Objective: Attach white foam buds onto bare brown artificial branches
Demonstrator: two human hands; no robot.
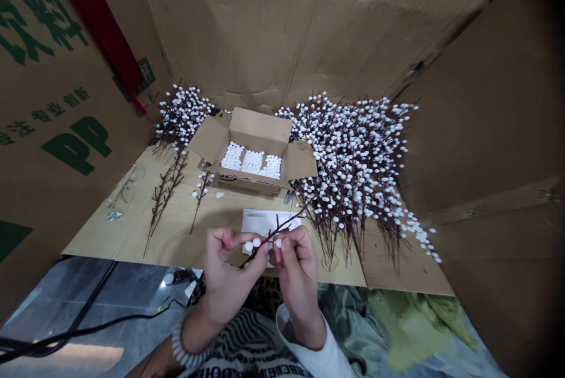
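Artificial pussy-willow stem (pixel 286 226) pinched by 2 hands: left hand (pixel 233 266) and right hand (pixel 296 266) close together, wrists raised over the near edge of the table (pixel 132 242), fingertips beside white foam buds (pixel 256 242).

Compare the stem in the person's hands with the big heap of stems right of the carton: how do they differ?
The stem in the person's hands shows only a few white balls, while the big heap of stems is densely covered with them. The stem is a single piece held up between the left hand and the right hand; the heap is many overlapping stems lying on the table. Both have thin dark stems and round white balls.
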